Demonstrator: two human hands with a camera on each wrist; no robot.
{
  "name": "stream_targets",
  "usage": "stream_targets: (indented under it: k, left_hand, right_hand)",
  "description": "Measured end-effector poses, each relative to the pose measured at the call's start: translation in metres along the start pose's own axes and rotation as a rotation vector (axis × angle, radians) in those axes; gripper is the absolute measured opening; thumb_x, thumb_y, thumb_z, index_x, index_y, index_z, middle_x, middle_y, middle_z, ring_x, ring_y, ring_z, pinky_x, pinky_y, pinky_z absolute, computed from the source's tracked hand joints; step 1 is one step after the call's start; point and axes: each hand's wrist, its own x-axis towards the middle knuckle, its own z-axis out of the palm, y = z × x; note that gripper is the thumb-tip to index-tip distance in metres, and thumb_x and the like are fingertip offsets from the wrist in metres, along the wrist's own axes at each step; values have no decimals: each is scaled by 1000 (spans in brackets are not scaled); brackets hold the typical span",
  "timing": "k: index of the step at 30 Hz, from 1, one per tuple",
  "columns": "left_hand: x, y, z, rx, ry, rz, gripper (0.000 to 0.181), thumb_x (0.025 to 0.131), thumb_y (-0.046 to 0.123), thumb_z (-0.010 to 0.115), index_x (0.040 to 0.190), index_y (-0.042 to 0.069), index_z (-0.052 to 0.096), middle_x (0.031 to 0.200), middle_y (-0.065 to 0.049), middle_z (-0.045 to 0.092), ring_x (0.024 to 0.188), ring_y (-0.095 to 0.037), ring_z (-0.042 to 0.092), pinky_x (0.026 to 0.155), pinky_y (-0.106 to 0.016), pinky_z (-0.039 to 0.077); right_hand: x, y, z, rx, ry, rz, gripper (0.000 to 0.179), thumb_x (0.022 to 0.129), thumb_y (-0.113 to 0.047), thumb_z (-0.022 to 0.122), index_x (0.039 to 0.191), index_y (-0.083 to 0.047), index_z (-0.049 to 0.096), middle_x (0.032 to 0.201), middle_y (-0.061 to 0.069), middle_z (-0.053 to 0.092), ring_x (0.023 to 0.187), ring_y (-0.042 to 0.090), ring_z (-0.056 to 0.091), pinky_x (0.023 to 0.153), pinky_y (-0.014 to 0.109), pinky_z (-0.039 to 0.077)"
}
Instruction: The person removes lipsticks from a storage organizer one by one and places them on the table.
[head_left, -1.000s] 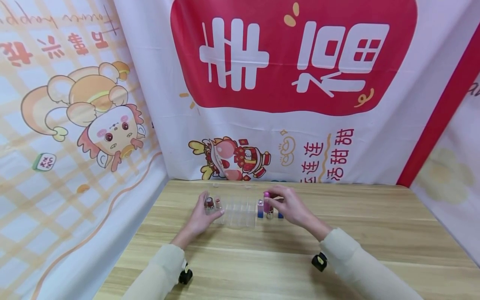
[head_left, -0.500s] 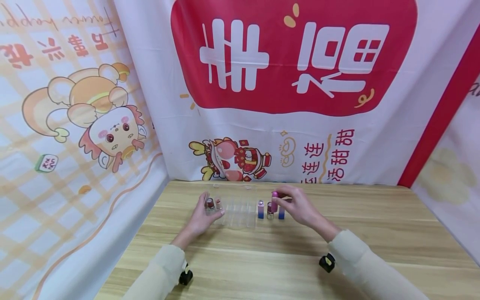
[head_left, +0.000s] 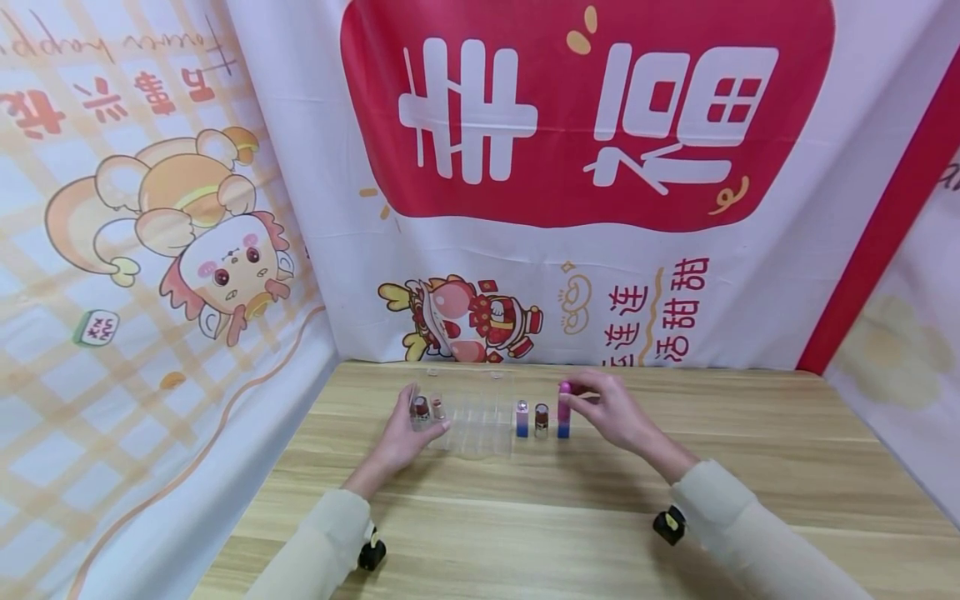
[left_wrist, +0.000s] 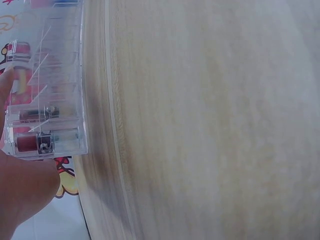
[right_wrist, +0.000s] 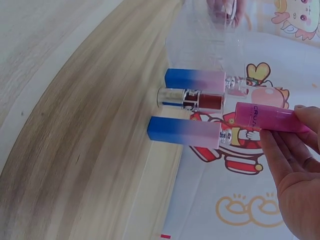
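My left hand (head_left: 401,433) grips the left end of a clear plastic lipstick organizer (head_left: 476,440), thumb along its near side. Two lipsticks stand in its leftmost slots: a dark red one (left_wrist: 27,143) and a slimmer one (left_wrist: 35,114). Between thumb and fingers, my right hand (head_left: 618,417) pinches a bright pink lipstick tube (right_wrist: 255,117) lettered "CRUSH". In the head view it overlaps the rightmost of three lipsticks standing right of the organizer. Those are a blue-to-pink one (head_left: 522,423), a dark red one with a clear base (head_left: 542,422) and another blue-to-pink one (right_wrist: 182,131).
Everything stands on a wood-grain table (head_left: 480,525) near its back edge. A white cloth with red printing (head_left: 585,250) hangs right behind, and a checked cartoon cloth (head_left: 150,333) borders the left side. Each wrist wears a small black camera (head_left: 670,525).
My right hand has moved right with the pink tube, from over the middle dark red lipstick to the rightmost blue-to-pink one. My left hand stays on the organizer.
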Motion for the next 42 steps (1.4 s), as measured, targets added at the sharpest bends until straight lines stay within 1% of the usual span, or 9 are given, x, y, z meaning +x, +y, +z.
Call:
stream_targets:
  k: [7,14,20,25,35,40,42]
  left_hand:
    - [-1,2,0,-5,-1,-2,104,89,25,81,163,7,11,167,-23,19,153,-42,21,126,-55,14]
    - [0,1,0,-2,3,-8,104,89,25,81,163,9,11,168,-20,19,153,-41,21,126,-55,15]
    - [1,0,0,2,7,-14,104,88,25,82,163,11,12,168,-20,20,152,-42,23,126,-55,16]
    - [0,0,0,2,2,-28,105,88,26,82,164,12,11,168,-19,20,153,-40,23,126,-55,16]
    - [1,-1,-1,21,-4,-25,106,88,31,82,164,13,11,168,-18,20,153,-40,22,126,-55,17]
    - [1,-2,-1,27,-9,-21,106,88,32,82,164,13,10,168,-19,19,153,-41,20,126,-55,16]
    - [1,-1,-1,28,-8,-23,107,87,33,82,164,13,11,168,-19,20,153,-40,21,126,-55,16]
  right_hand:
    - [-2,4,-5,-22,1,32,15,95,-8,73,110,-8,74,106,7,70,98,26,71,85,31,63]
    - [-4,6,-10,-62,17,53,18,94,-8,74,111,-7,74,106,7,71,95,22,71,83,29,63]
    - [-4,8,-12,-95,19,77,16,95,-11,74,110,-10,74,105,4,71,95,19,70,83,27,62]
    - [-5,12,-14,-114,26,72,13,95,-12,73,109,-11,74,104,3,71,95,20,70,83,28,63]
    - [-4,16,-17,-136,43,50,11,95,-11,74,106,-10,74,101,3,72,94,22,71,83,32,63]
    - [-3,21,-17,-128,38,49,8,95,-9,73,103,-12,74,96,2,72,92,20,71,83,30,62]
    - [-4,23,-17,-124,31,49,5,96,-12,73,101,-12,73,94,1,73,91,18,71,83,31,62]
